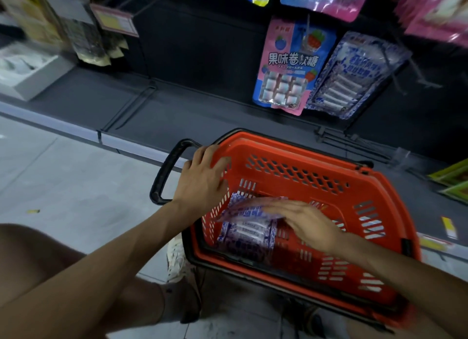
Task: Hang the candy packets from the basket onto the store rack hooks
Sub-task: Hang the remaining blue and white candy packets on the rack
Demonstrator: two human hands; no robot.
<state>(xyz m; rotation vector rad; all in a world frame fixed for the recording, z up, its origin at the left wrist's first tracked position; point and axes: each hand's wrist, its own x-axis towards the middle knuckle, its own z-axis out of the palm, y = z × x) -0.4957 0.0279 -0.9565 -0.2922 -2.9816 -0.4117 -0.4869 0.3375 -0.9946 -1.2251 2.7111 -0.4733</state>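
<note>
- Closest of all, the left forearm point(121, 252) is stretching toward the orange basket point(379, 179), which is sitting on the floor below the rack.
- At the basket's left corner, beside its black handle point(164, 171), the left grip point(202, 176) is lying spread and relaxed over the rim, holding nothing and seemingly steadying it.
- Inside the basket, near its left wall, the right grip point(304, 222) is laying nearly straight fingers across the top candy packet point(243, 209). Blur is hiding the thumb, so I cannot tell whether it is pinching.
- Under that packet, more blue-and-white packets point(245, 237) are lying flat.
- Above the basket's far rim, a matching hung packet point(354, 75) is dangling beside a pink-and-blue one point(286, 67).
- Doing this well probably means taking one packet only, by its upper edge, while the basket is being steadied.
</note>
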